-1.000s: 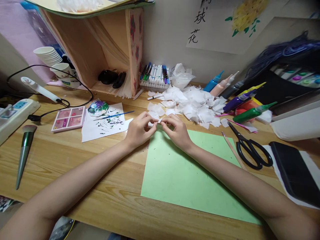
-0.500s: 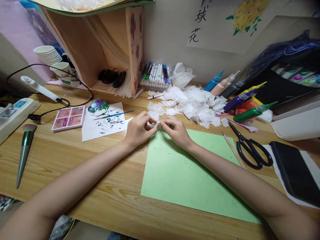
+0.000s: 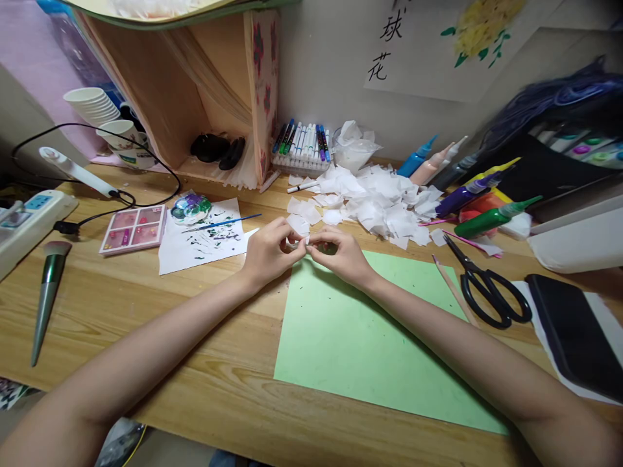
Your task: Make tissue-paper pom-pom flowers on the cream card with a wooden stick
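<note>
My left hand (image 3: 272, 250) and my right hand (image 3: 338, 253) meet fingertip to fingertip over the top left corner of a green sheet of paper (image 3: 360, 344). Between the pinched fingers of both is a small piece of white tissue paper (image 3: 305, 239), mostly hidden by the fingertips. Just beyond the hands spreads a loose heap of white tissue paper pieces (image 3: 374, 204). A plastic cup (image 3: 357, 152) with more white paper stands behind that heap.
Right of the green sheet lie a pencil (image 3: 452, 288), black scissors (image 3: 487, 285) and a black phone (image 3: 574, 331). Paint bottles (image 3: 496, 217) lie at back right. On the left are a paint-marked white paper (image 3: 204, 243), a pink case (image 3: 134, 230) and a makeup brush (image 3: 50, 295).
The right fingers have shifted slightly left, with thumb and forefinger now closer to the left fingertips. The left hand stays almost in place.
</note>
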### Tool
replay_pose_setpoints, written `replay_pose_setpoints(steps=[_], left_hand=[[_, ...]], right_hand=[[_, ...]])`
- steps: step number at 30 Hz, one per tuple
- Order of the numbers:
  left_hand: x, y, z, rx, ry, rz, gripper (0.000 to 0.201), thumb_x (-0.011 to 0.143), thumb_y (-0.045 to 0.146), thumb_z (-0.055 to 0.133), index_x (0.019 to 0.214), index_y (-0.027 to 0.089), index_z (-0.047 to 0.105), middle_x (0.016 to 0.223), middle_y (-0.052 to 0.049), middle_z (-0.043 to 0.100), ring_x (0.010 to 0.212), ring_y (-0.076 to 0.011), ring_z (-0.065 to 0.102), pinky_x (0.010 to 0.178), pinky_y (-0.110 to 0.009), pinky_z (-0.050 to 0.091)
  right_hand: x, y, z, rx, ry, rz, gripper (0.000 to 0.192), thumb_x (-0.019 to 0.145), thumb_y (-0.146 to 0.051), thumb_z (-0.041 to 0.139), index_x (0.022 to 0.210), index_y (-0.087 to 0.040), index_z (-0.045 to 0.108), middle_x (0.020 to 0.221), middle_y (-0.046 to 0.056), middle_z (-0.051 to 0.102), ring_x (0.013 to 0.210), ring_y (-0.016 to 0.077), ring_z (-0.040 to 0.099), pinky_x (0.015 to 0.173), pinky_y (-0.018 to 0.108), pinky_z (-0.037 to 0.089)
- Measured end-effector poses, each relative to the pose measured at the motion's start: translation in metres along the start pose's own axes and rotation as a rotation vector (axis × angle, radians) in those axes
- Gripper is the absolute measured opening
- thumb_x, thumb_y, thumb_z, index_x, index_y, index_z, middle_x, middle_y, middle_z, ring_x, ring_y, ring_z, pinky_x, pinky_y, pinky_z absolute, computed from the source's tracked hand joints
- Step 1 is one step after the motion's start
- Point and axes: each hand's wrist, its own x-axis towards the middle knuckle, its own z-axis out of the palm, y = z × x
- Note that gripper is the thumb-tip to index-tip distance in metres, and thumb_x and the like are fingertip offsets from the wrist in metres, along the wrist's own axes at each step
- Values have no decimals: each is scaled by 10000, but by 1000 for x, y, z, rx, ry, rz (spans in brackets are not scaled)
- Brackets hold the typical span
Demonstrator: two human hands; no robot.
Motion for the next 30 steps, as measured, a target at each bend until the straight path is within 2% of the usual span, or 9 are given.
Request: replay_pose_setpoints(steps=[9, 16, 21, 24, 30], left_hand=[[0, -1, 0, -11, -19, 13, 96, 779, 215, 621, 699, 163, 630, 688, 16, 557, 552, -76, 496, 513, -211, 365], [-2, 1, -1, 12, -37, 43, 99, 787, 265, 624, 840, 183, 639, 806, 7, 588, 527, -58, 493, 522, -208, 392], [-1, 1, 0, 20, -11, 35, 77, 809, 225, 585, 747, 180, 588, 785, 7, 589, 532, -64, 485, 522, -210, 385], [1, -1, 0, 18, 33, -22, 78, 813, 216, 579, 745, 179, 576, 755, 13, 567, 548, -72, 473, 532, -218, 374], [3, -9, 1, -23, 147, -307, 100, 858, 264, 538, 814, 181, 571, 713, 11, 619, 592, -102, 531, 560, -236, 387]], right_hand=[[1, 0, -1, -9, 23, 4, 120, 788, -233, 616, 783, -168, 717, 680, 9, 565, 656, 124, 472, 616, 268, 380], [1, 1, -1, 26, 48, 19, 127, 796, -230, 605, 769, -168, 713, 700, 12, 583, 642, 121, 471, 595, 268, 367], [1, 1, 0, 20, 35, 11, 137, 805, -256, 599, 772, -177, 706, 694, 11, 580, 647, 125, 471, 606, 274, 374], [1, 1, 0, -1, 53, 22, 142, 806, -264, 590, 747, -169, 678, 709, 17, 585, 664, 129, 477, 615, 274, 369], [4, 8, -2, 1, 207, 144, 200, 815, -296, 533, 668, -171, 587, 685, 2, 531, 639, 126, 459, 610, 274, 353]])
